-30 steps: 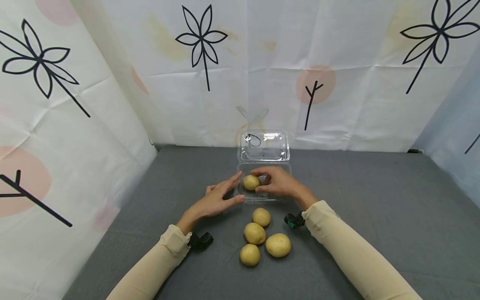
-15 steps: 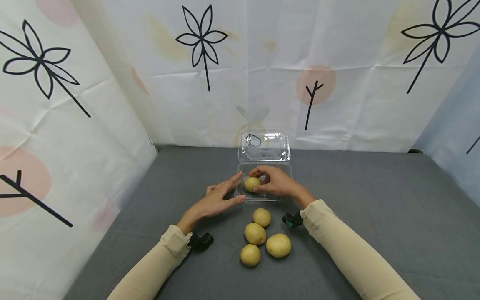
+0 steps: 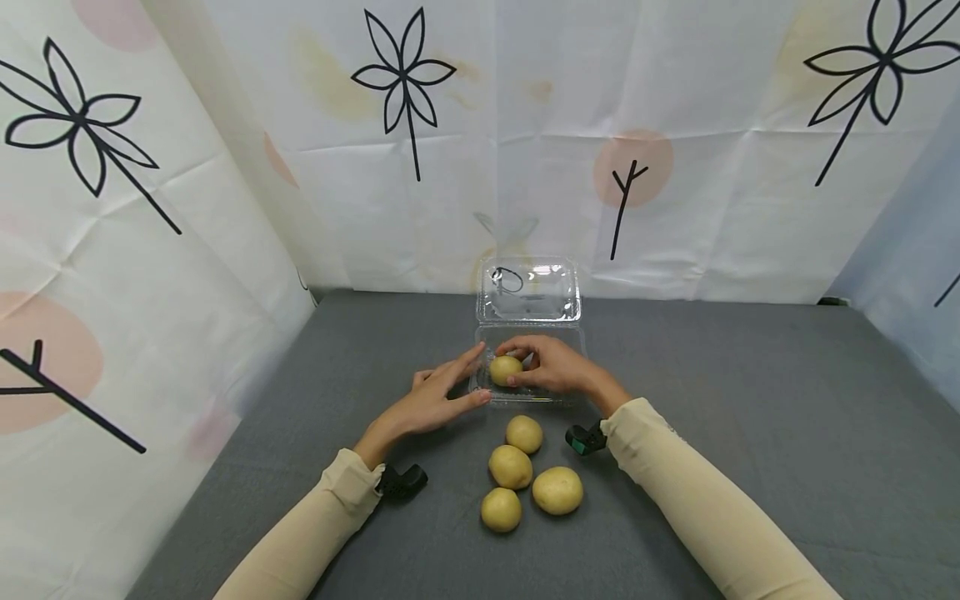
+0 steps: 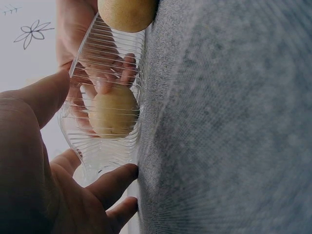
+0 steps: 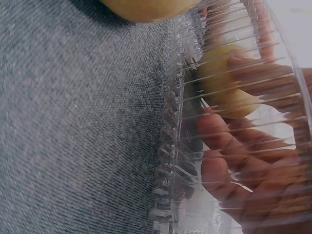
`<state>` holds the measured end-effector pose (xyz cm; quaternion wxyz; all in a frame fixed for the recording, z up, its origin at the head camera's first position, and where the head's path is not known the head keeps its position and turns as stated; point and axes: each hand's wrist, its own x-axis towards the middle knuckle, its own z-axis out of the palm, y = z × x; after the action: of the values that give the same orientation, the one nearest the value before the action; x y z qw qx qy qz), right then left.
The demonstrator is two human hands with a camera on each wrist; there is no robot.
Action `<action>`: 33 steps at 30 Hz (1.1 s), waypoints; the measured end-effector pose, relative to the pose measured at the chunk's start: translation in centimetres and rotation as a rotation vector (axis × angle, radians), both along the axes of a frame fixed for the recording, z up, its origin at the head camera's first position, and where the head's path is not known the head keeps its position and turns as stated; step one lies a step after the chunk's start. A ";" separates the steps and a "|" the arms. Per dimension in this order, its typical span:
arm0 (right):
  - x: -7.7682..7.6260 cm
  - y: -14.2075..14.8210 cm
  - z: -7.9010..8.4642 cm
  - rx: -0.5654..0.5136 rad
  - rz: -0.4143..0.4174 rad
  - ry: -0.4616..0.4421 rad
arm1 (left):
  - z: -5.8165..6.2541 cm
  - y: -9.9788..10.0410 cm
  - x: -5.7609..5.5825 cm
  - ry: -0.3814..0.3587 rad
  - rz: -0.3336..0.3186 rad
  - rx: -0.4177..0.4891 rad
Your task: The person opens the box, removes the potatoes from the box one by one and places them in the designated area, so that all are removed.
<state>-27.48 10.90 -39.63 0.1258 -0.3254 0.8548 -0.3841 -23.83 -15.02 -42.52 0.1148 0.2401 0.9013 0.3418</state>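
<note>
A clear plastic clamshell container (image 3: 528, 397) lies on the table, its lid (image 3: 551, 292) raised at the back. Inside it is a yellow potato (image 3: 505, 372), which my right hand (image 3: 557, 365) grips between thumb and fingers, low in the container. Through the ribbed wall, the left wrist view shows this potato (image 4: 114, 114) close to the container's base. My left hand (image 3: 435, 404) rests at the container's left side, fingers spread and fairly straight, thumb near the front rim. In the right wrist view, the right fingers (image 5: 214, 129) show behind the clear wall.
Several more potatoes (image 3: 510, 467) lie grouped on the grey tabletop (image 3: 712, 417) between the forearms, in front of the container. A printed white cloth (image 3: 495, 167) hangs behind and at the sides. Each wrist carries a black camera (image 3: 402, 482).
My right hand has shifted the potato slightly right and lower toward the viewer inside the container. The left hand and the loose potatoes stay where they were.
</note>
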 end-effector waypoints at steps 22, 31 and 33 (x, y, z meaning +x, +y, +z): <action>0.3 0.0 0.1 -0.032 -0.006 0.100 | 0.1 0.1 0.0 0.004 0.002 -0.003; 0.5 0.1 0.4 -0.033 -0.015 0.099 | 0.0 0.1 -0.1 -0.007 0.005 -0.005; 0.6 0.1 0.4 -0.045 -0.013 0.098 | 0.0 0.1 -0.1 -0.007 0.006 -0.005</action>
<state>-26.83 11.01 -39.21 0.0736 -0.3410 0.8532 -0.3878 -23.91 -14.95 -42.54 0.1175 0.2357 0.9025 0.3407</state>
